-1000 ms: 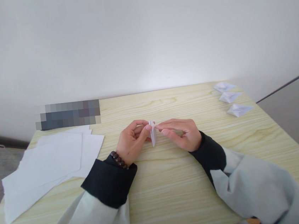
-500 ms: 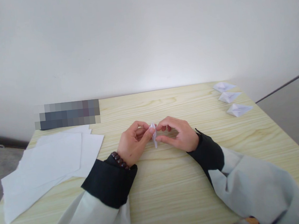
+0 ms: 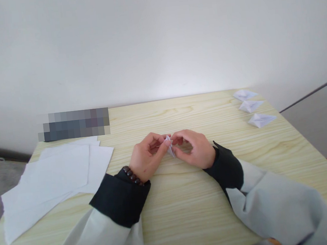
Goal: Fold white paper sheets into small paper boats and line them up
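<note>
Between my hands, over the middle of the table, is a small piece of folded white paper (image 3: 170,149), its narrow end slanting down and to the right. My left hand (image 3: 148,154) pinches it from the left, the thumb lying across its front. From the right, my right hand (image 3: 193,147) closes thumb and fingertips on its edge. The fingers hide much of the folds. A dark bead bracelet (image 3: 131,175) circles my left wrist.
Loose white paper sheets (image 3: 57,172) lie overlapped at the left of the wood-grain table (image 3: 174,222). Behind them is a blurred-out dark object (image 3: 76,126). Three folded white paper pieces (image 3: 261,120) line the back right edge. A white wall (image 3: 155,41) rises behind the table.
My right thumb and fingers have closed in on the folded paper. Its lower tip, which pointed straight down, now tilts to the right. My left hand has barely moved.
</note>
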Tool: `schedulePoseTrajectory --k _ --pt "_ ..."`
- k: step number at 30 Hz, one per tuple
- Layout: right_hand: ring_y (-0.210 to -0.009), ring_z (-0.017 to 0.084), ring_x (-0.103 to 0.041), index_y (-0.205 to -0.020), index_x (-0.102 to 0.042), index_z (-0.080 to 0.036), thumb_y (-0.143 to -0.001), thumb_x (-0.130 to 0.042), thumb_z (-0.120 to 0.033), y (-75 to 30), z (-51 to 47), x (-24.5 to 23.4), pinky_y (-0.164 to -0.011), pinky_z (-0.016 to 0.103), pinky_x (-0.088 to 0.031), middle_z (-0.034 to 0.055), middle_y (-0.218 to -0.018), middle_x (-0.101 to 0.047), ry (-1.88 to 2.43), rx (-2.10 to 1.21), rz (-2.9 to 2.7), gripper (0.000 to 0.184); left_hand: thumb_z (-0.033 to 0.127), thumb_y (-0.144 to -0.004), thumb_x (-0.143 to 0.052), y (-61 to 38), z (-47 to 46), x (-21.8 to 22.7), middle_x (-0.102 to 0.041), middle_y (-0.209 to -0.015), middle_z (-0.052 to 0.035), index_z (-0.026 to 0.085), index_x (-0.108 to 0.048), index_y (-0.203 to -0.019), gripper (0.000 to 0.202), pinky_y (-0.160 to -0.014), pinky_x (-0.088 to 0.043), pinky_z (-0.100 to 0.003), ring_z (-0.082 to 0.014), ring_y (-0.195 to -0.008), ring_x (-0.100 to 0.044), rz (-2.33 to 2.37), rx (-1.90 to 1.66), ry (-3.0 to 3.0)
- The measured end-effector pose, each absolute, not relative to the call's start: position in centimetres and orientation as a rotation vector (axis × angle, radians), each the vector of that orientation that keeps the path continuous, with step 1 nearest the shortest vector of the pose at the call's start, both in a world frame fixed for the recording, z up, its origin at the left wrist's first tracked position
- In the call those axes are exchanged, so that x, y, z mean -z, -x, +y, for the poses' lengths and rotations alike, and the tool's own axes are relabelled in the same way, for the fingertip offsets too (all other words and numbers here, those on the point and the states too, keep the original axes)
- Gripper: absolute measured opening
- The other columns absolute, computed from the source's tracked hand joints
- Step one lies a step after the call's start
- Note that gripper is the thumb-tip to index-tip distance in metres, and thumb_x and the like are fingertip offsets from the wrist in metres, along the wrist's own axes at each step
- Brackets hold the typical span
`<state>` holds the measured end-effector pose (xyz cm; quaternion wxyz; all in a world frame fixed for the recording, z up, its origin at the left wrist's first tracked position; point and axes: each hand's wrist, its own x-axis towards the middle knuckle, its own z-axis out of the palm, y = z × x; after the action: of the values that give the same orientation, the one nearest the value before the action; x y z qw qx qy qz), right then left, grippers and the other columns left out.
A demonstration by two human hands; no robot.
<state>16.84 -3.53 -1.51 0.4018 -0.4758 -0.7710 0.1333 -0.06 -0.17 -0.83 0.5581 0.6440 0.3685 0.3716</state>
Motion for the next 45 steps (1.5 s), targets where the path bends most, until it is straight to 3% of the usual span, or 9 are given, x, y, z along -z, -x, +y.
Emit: schedulePoseTrajectory --k 4,15,18,24,32,37,41,45 --pt "-0.065 0.013 -0.060 -0.097 -0.055 -0.019 -0.076 -0.056 -0.019 -16.28 -3.99 1.59 -0.064 0.025 -0.047 0.0008 -0.074 -0.066 1.291 -0.266 -1.932 0.021 0.035 -0.078 -0.061 0.11 -0.27 0.89 -0.069 -0.093 -0.0075 0.016 -0.054 -0.078 0.020 -0.079 -0.053 -0.030 -0.0175 -0.087 -0.065 0.926 -0.918 -1.635" --pt "-0.062 0.012 -0.062 -0.090 -0.060 -0.017 -0.081 -0.052 -0.020 -16.47 -3.77 1.73 -0.061 0.022 -0.047 0.0018 -0.071 -0.068 1.372 -0.167 -1.942 0.012 0.033 -0.078 -0.062 -0.16 -0.50 0.48 -0.069 -0.087 -0.0042 0.015 -0.060 -0.082 0.018 -0.068 -0.055 -0.024 -0.0139 -0.074 -0.066 1.053 -1.005 -1.878" --pt "-0.058 0.011 -0.060 -0.084 -0.063 -0.017 -0.083 -0.052 -0.021 -16.45 -3.75 1.83 -0.056 0.020 -0.044 0.0009 -0.068 -0.067 1.338 -0.145 -1.946 0.011 0.029 -0.079 -0.060 -0.16 -0.51 0.47 -0.068 -0.087 -0.0032 0.016 -0.060 -0.085 0.015 -0.067 -0.053 -0.024 -0.0122 -0.070 -0.064 1.100 -1.051 -2.058" --pt "-0.051 0.008 -0.058 -0.079 -0.065 -0.017 -0.084 -0.054 -0.023 -16.44 -3.80 1.78 -0.051 0.018 -0.042 -0.0010 -0.062 -0.066 1.333 -0.084 -1.895 0.013 0.029 -0.078 -0.058 -0.12 -0.45 0.50 -0.059 -0.072 -0.0007 0.016 -0.057 -0.080 0.013 -0.049 -0.042 -0.021 -0.0090 -0.055 -0.052 1.200 -1.083 -2.314" --pt "-0.050 0.008 -0.060 -0.082 -0.065 -0.018 -0.082 -0.054 -0.021 -16.42 -3.95 1.65 -0.049 0.017 -0.045 -0.0015 -0.064 -0.069 1.355 -0.087 -1.823 0.011 0.025 -0.074 -0.056 -0.36 -0.79 0.65 -0.064 -0.075 -0.0017 0.016 -0.060 -0.095 0.023 -0.053 -0.043 -0.022 -0.0116 -0.060 -0.057 1.277 -0.958 -2.405" --pt "-0.064 0.009 -0.066 -0.093 -0.062 -0.020 -0.082 -0.052 -0.015 -16.44 -3.91 1.51 -0.060 0.016 -0.053 0.0000 -0.082 -0.072 1.285 -0.209 -1.794 0.016 0.025 -0.078 -0.052 -0.22 -0.67 0.67 -0.069 -0.076 -0.0013 0.016 -0.062 -0.101 0.027 -0.056 -0.048 -0.022 -0.0099 -0.054 -0.057 1.263 -0.905 -2.242" --pt "-0.067 0.010 -0.068 -0.095 -0.062 -0.021 -0.083 -0.050 -0.015 -16.55 -3.86 1.50 -0.063 0.018 -0.055 0.0004 -0.084 -0.072 1.261 -0.254 -1.785 0.018 0.027 -0.078 -0.053 -0.07 -0.43 0.70 -0.070 -0.097 -0.0062 0.015 -0.060 -0.109 0.034 -0.064 -0.053 -0.022 -0.0129 -0.070 -0.065 1.159 -0.938 -1.999" --pt "-0.070 0.012 -0.069 -0.097 -0.061 -0.022 -0.082 -0.051 -0.017 -16.57 -3.92 1.50 -0.064 0.019 -0.056 0.0003 -0.085 -0.072 1.257 -0.277 -1.781 0.018 0.027 -0.079 -0.055 -0.06 -0.28 0.83 -0.069 -0.100 -0.0061 0.016 -0.061 -0.110 0.034 -0.067 -0.054 -0.024 -0.0157 -0.080 -0.066 1.133 -0.934 -1.968"
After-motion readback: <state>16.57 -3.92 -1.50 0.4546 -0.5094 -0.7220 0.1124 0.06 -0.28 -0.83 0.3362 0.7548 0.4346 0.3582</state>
